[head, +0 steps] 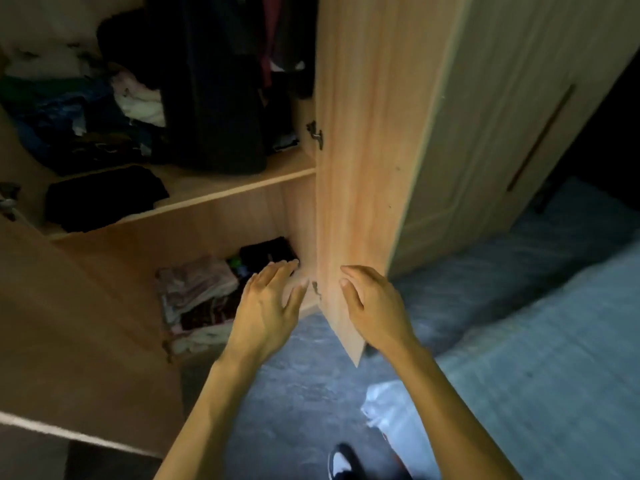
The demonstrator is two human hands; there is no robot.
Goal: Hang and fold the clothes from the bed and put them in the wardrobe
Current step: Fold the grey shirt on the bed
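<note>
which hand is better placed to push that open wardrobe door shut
Right. The right hand is at the open wardrobe door, near its lower free edge and probably touching it. The left hand hovers empty by the folded clothes, on the door's hinge side.

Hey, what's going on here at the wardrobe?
A person stands at the open wardrobe with both hands empty. The left hand reaches toward the folded clothes in the bottom compartment, and the right hand is at the lower edge of the open door. A black folded garment lies on the shelf above.
</note>
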